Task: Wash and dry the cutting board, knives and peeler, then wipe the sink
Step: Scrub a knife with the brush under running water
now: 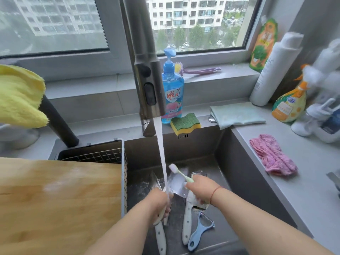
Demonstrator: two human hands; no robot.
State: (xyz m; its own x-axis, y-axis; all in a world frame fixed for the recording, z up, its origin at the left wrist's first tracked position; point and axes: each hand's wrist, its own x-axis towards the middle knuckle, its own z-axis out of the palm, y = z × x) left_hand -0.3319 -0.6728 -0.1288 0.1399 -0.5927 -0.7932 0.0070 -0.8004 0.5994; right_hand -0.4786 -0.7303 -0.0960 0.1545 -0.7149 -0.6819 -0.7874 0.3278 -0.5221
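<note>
Blue pump bottle of dish soap [172, 89] behind green-and-yellow sponge [185, 123]. Folded pale green cloth [237, 115] and crumpled pink cloth [274, 155] on grey table [303, 181]. Yellow towel [18, 96] at left.

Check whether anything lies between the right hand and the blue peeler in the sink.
Nothing visible blocks it. The peeler lies on the sink floor just below the right hand, beside a white-handled knife. That hand is occupied, though, holding a toothbrush.

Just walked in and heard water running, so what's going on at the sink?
A person is washing up. The left hand grips a white-handled knife under the running faucet, while the right hand holds a toothbrush over its blade. Two more knives and a blue peeler lie in the sink. The cutting board rests over the sink's left side.
</note>
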